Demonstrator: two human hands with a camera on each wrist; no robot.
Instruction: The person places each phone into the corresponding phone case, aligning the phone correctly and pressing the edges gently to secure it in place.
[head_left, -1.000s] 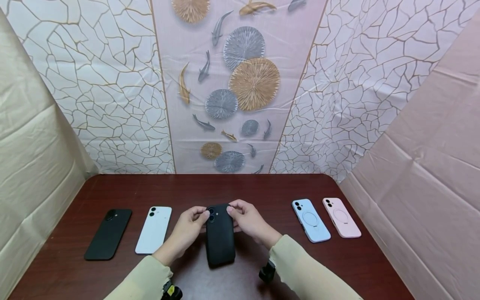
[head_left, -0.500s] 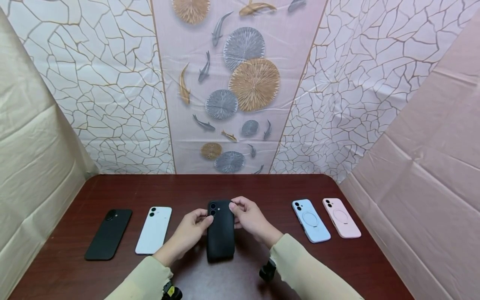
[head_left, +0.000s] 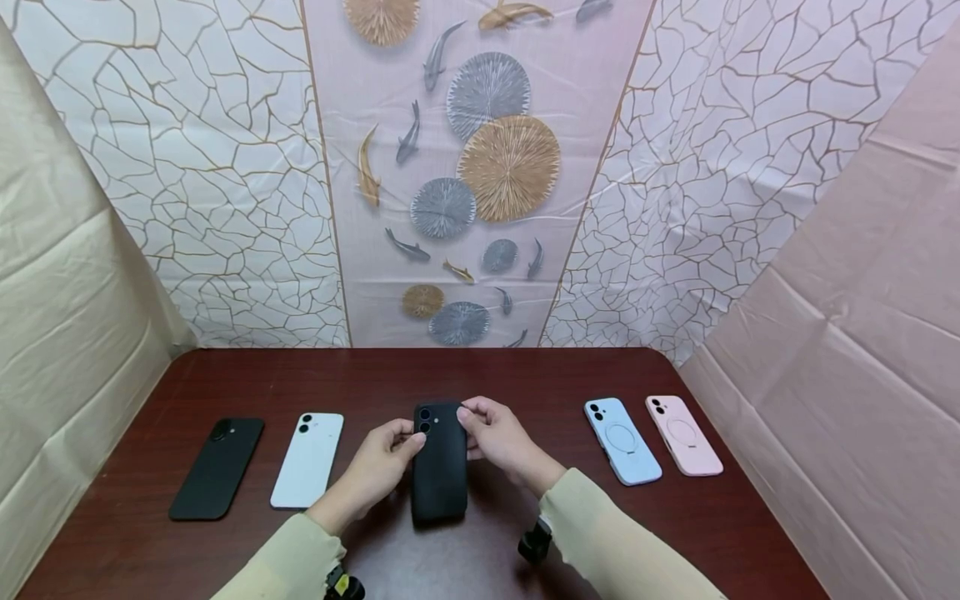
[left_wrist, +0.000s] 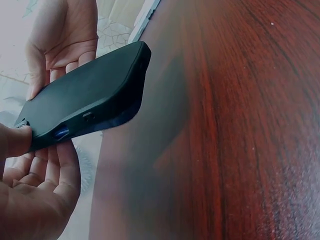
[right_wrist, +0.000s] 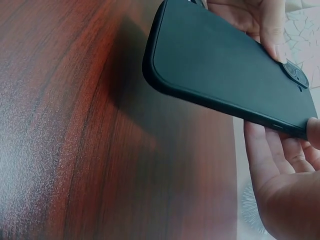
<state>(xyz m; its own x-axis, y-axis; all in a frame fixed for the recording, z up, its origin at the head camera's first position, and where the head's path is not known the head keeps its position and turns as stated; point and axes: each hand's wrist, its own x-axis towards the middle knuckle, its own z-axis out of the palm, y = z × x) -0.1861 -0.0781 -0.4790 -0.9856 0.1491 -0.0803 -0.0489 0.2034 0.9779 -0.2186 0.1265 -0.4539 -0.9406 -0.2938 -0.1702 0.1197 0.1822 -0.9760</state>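
Note:
Between my two hands is a phone in a black case (head_left: 439,471), back side up and raised over the table. My left hand (head_left: 381,462) pinches its left edge, thumb beside the camera lenses. My right hand (head_left: 504,442) pinches the upper right corner, thumb on the back and fingers beneath. In the left wrist view a dark blue glossy edge (left_wrist: 131,113) shows below the rim of the black case (left_wrist: 92,82) at the near corner. The right wrist view shows the matte back of the case (right_wrist: 220,60). The screen side is hidden.
On the dark red wooden table (head_left: 495,371), a black phone (head_left: 216,471) and a white phone (head_left: 307,462) lie to the left. A light blue case (head_left: 622,442) and a pink case (head_left: 684,435), each with a ring, lie right. Patterned cloth (head_left: 247,167) hangs behind the table.
The black-cased phone's lower end has shifted slightly up and left over the second. My left thumb has slid down from the top corner to beside the lower lens. The other phones and cases have not moved.

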